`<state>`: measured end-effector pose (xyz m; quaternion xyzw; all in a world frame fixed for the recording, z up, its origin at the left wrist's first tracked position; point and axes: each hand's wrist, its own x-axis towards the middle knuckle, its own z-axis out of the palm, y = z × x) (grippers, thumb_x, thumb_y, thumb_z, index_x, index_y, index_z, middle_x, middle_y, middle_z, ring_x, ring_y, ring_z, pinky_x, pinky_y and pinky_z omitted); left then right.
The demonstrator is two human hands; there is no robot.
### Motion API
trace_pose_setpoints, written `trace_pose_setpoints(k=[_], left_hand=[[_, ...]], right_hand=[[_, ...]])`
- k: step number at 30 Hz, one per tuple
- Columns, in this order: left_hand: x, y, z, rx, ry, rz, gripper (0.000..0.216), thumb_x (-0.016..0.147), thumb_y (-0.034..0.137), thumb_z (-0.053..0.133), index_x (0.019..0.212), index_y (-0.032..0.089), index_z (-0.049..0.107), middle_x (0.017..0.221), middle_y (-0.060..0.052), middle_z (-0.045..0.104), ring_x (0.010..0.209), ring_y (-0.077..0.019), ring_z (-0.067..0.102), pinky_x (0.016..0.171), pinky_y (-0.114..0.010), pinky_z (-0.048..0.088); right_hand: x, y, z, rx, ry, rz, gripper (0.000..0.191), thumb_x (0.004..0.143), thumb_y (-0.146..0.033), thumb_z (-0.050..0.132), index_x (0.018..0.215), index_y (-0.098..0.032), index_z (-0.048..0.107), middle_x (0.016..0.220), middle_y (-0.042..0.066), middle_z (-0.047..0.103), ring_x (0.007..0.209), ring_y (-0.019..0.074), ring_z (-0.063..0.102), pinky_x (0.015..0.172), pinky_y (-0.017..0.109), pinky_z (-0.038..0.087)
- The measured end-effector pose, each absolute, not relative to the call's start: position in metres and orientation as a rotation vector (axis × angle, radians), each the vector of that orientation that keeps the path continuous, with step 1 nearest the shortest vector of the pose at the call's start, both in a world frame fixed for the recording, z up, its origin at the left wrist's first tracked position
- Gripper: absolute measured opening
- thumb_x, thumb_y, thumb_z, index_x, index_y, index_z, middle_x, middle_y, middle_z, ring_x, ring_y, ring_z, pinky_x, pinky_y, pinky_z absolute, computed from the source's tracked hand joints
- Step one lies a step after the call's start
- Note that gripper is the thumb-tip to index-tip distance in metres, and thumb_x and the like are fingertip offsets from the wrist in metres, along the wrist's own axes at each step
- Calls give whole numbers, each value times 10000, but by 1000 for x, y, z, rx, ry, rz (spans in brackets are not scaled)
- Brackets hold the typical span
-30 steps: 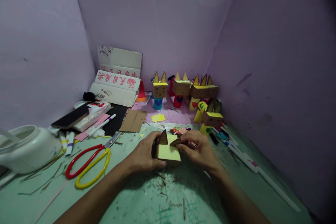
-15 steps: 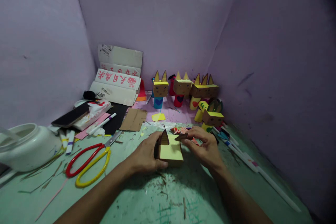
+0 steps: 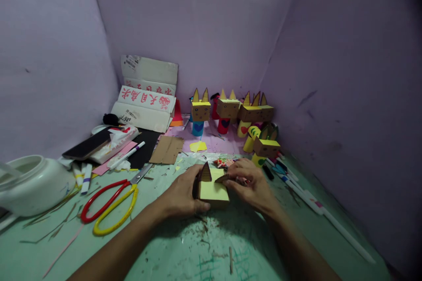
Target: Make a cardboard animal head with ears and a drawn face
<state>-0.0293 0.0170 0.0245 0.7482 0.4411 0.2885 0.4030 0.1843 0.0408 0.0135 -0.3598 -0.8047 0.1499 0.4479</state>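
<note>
A small cardboard box (image 3: 213, 191) with a yellow paper top is gripped along its left side by my left hand (image 3: 185, 191), the thumb at its near edge. One pointed cardboard ear (image 3: 206, 172) stands upright on the box's left part. Between the thumb and fingers of my right hand (image 3: 252, 184) is a second cardboard ear (image 3: 222, 178), tilted low over the right part of the yellow top. Whether this ear touches the paper I cannot tell. Just beyond my right hand lies a red patterned packet (image 3: 226, 163), partly hidden.
Red-and-yellow scissors (image 3: 114, 204) and a white pot (image 3: 36, 184) are on the left. Several cardboard-headed figures (image 3: 201, 111) stand at the back. A folded white carton (image 3: 145, 105) leans there too. Markers (image 3: 301, 193) lie along the right wall.
My right hand has shifted slightly left, bringing the held ear further over the yellow top. My left hand keeps its hold on the box.
</note>
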Motion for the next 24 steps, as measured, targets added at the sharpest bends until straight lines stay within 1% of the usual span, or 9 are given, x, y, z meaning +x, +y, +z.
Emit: trace_pose_setpoints(k=[5,8,11,15,19,24], left_hand=[[-28,16,27,1888,1120,726,538,558,211,755,1030,153,501,986,-67,596,863,-221,522,732,-336,417],[-27,17,27,1869,1120,727,570,556,235,763,1053,146,500,994,-73,596,867,-224,527,744,-340,418],[-27,17,27,1871,1102,740,586,556,241,762,1074,147,503,1009,-73,594,890,-232,528,768,-344,417],[-28,18,26,1886,1113,730,596,552,234,762,1084,146,509,1008,-68,591,900,-237,525,781,-347,412],[-28,17,26,1900,1109,730,596,558,250,762,1089,142,512,1009,-75,591,907,-241,521,801,-356,405],[-27,17,28,1885,1116,731,604,547,227,758,1088,142,503,1027,-82,592,911,-237,520,803,-352,410]], right_hand=[[183,40,13,-899,-1978,306,78,708,-197,678,642,-221,644,620,-8,639,629,185,564,786,429,382],[182,39,13,-916,-1991,276,95,710,-182,666,626,-217,639,574,-14,619,589,177,560,830,446,372],[182,38,14,-925,-2006,259,91,706,-166,654,628,-210,641,570,-9,615,576,177,565,834,448,370],[182,38,16,-914,-2011,257,91,705,-164,642,623,-201,628,584,-3,618,584,174,564,829,447,369],[182,38,17,-909,-2038,282,85,722,-181,634,644,-206,656,590,3,622,619,181,564,816,426,369],[183,39,17,-934,-2062,347,80,721,-197,618,672,-217,678,600,-11,627,651,182,564,821,411,359]])
